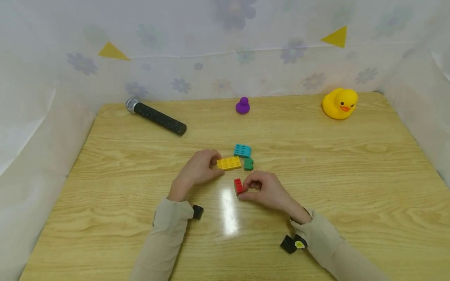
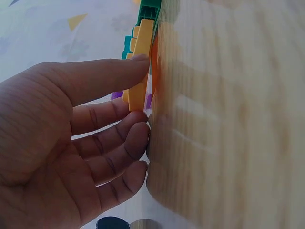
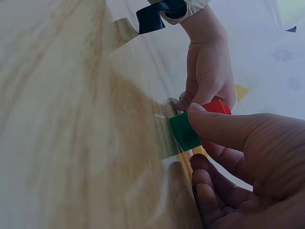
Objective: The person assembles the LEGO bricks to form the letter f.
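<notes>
My left hand [image 1: 201, 167] pinches the end of a flat yellow toy brick [image 1: 229, 163] between thumb and fingers. In the left wrist view, the thumb lies across the brick's side and the other fingers curl near the tabletop. My right hand [image 1: 268, 190] holds a red brick [image 1: 238, 185] between thumb and forefinger, nearer to me than the yellow one. A green block [image 3: 185, 131] shows right below the red in the right wrist view, at the thumb tip. Beyond the hands, a small green brick [image 1: 248, 164] and a blue brick [image 1: 242, 150] with a curved end sit beside the yellow one.
At the back of the wooden table [image 1: 351, 164] lie a black microphone [image 1: 158, 117] on the left and a small purple duck [image 1: 243, 106] in the middle. A larger yellow duck [image 1: 340, 104] stands back right. A flower-patterned curtain [image 1: 197, 50] rises behind the table.
</notes>
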`<act>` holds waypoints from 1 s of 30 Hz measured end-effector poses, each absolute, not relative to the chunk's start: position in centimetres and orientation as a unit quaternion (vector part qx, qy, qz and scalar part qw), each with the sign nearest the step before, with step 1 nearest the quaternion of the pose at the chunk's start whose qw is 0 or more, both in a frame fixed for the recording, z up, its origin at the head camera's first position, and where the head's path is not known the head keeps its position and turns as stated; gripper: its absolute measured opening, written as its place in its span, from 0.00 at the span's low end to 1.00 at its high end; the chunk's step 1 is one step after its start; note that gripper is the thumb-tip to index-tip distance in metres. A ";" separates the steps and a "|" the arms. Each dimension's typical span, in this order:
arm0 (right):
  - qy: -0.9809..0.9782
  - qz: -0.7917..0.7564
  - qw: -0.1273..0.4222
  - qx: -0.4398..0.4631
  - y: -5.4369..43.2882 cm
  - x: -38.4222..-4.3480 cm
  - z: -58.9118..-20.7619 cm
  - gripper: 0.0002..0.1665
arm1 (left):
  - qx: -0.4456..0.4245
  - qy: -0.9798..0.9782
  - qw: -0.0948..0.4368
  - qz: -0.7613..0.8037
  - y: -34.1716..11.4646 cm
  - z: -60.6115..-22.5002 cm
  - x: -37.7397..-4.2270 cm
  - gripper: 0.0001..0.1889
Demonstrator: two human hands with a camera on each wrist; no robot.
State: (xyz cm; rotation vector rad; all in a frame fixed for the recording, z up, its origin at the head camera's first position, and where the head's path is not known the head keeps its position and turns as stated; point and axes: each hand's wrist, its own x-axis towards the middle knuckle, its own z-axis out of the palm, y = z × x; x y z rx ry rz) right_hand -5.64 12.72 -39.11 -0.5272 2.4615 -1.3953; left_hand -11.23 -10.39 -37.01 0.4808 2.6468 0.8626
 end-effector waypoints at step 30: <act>0.847 -0.478 0.163 -0.168 13.1 -6.0 -39.0 0.24 | 0.265 0.870 0.118 0.398 -9.9 -34.4 -7.6 0.16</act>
